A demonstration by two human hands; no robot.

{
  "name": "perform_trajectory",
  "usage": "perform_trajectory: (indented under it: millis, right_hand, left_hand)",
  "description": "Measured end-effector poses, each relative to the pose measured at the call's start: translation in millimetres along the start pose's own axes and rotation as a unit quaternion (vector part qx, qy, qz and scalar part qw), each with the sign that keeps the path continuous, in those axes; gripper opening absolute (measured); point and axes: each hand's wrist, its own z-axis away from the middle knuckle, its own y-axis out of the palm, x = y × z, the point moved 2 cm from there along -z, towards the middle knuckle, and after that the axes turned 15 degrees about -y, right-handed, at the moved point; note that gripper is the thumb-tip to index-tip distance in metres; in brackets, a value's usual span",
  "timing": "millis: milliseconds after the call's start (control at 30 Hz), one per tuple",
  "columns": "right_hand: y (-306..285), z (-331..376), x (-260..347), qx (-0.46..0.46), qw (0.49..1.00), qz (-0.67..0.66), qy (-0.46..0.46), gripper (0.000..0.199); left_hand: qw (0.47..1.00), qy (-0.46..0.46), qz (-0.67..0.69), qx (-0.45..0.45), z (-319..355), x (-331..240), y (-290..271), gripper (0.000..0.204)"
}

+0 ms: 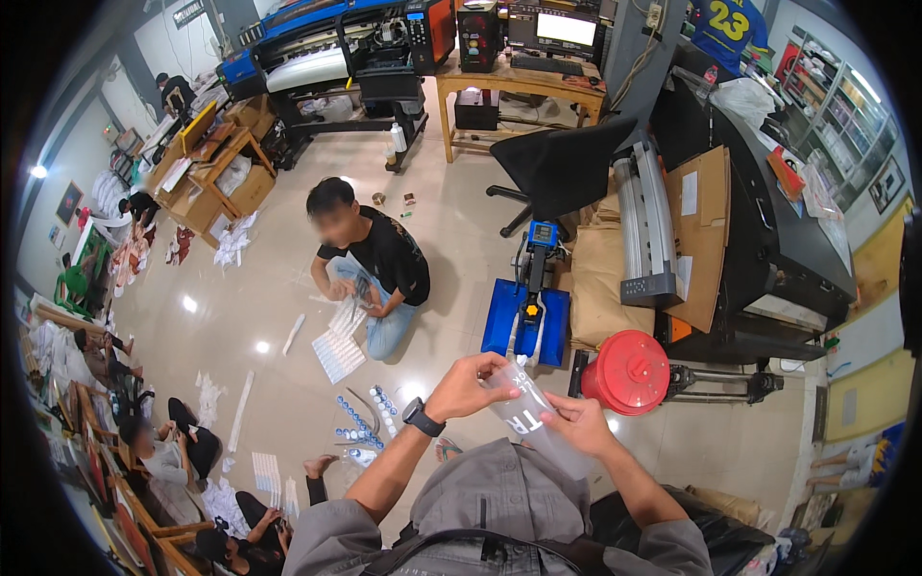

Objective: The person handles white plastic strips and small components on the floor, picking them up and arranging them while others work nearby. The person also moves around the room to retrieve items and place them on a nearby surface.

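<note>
My left hand (471, 389), with a dark watch on its wrist, pinches the upper left part of a translucent plastic piece (540, 437) with white lettering. My right hand (584, 424) grips its right side, thumb across the front. The piece slants down to the right in front of my grey shirt; whether it is a flat film or a hollow bottle I cannot tell. Just beyond my hands stands a blue heat press (501, 317) on the floor. A red lidded bucket (626, 372) is to the right of it.
A person (379, 259) sits on the floor ahead, handling printed sheets (338, 355). Strips of round blue-and-white stickers (355, 415) lie left of my arm. A black office chair (567, 163), a grey roll cutter (645, 226) and a large printer (331, 72) stand farther off.
</note>
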Motion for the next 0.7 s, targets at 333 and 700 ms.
perform_trajectory:
  millis: [333,700]
  right_hand:
    - [-5.0,6.7,-15.5,0.054,0.998,0.008,0.023,0.05]
    - [-17.9,14.4,-21.7,0.038,0.944,-0.269,0.186,0.05]
  left_hand:
    - [0.998,-0.054,-0.045,-0.001,-5.9,7.2,2.3,0.041]
    - [0.996,-0.066,-0.02,0.058,-7.7,10.7,3.9,0.039]
